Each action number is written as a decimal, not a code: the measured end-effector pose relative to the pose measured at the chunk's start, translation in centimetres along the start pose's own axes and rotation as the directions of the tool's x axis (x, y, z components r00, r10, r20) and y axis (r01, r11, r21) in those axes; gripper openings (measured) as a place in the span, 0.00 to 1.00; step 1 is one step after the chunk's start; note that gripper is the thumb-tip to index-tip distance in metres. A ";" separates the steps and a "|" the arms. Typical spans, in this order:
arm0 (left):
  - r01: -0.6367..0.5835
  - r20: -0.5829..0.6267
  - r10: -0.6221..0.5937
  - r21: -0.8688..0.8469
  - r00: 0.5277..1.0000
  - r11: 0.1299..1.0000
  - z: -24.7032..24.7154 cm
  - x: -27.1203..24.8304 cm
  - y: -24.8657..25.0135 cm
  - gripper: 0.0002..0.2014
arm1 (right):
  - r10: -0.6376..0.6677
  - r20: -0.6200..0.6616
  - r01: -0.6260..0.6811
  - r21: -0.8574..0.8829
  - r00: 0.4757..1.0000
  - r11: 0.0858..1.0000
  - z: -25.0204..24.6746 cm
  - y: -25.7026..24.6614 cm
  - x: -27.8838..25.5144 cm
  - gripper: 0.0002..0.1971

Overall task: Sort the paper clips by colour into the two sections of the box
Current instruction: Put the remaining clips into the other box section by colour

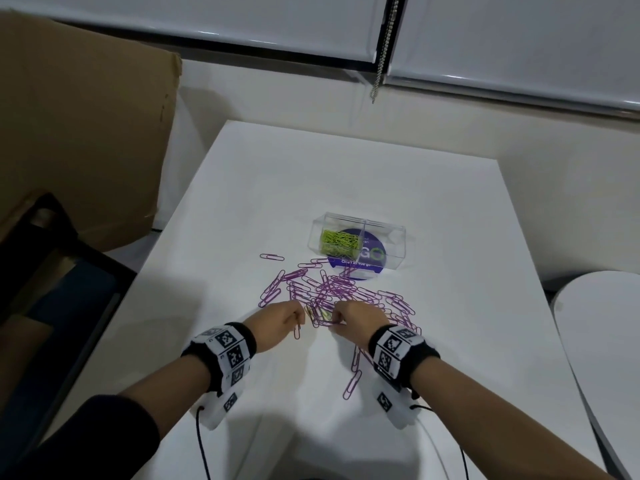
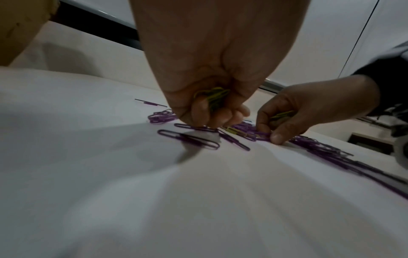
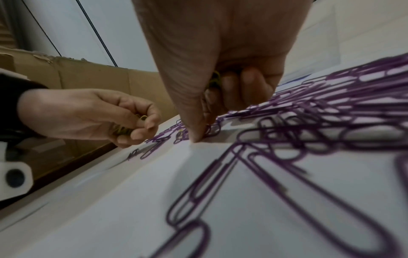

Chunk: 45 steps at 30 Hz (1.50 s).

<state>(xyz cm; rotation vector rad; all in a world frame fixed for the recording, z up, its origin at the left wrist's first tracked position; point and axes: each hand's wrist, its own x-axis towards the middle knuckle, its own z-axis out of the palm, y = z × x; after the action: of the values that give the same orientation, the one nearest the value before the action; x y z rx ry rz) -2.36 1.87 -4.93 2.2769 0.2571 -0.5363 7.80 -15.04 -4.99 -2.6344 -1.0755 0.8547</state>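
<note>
A clear two-section box (image 1: 358, 244) stands on the white table (image 1: 450, 341); its left section holds green paper clips (image 1: 339, 242), its right section looks bare. A heap of purple paper clips (image 1: 332, 292) lies in front of the box. My left hand (image 1: 282, 318) is curled round a bunch of green clips (image 2: 213, 97), fingertips down at the heap's near edge. My right hand (image 1: 356, 315) also holds green clips (image 3: 215, 79) in its curled fingers, and its thumb (image 3: 196, 136) presses on the table among purple clips. A few green clips (image 1: 320, 317) lie between the hands.
A big cardboard box (image 1: 79, 133) leans at the left of the table, with a dark chair (image 1: 52, 258) below it. A round white surface (image 1: 602, 327) sits at the right. Stray purple clips (image 1: 353, 375) trail toward the near edge. Cables (image 1: 201, 441) hang from both wristbands.
</note>
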 end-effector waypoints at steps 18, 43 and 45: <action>0.012 -0.124 0.043 0.415 0.991 0.910 -0.6 1.7 1.7 0.10 | 0.038 -0.098 -0.039 -0.002 0.994 0.999 0.0 -0.1 -0.1 0.12; -0.017 -0.021 0.024 0.274 1.000 0.961 -0.8 2.0 2.1 0.14 | 0.015 -0.133 -0.019 -0.026 0.991 0.999 -0.1 -0.6 0.5 0.14; -0.038 -0.039 0.054 0.338 0.998 0.940 -0.5 2.1 2.5 0.14 | 0.045 -0.123 -0.047 -0.012 0.991 0.999 0.1 -1.2 1.0 0.15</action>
<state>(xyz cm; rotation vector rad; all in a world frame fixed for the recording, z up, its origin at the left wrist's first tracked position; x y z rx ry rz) 0.50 0.56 -3.93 2.6245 0.1423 -0.5352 7.58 -13.50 -5.11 -2.6936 -0.9978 0.6854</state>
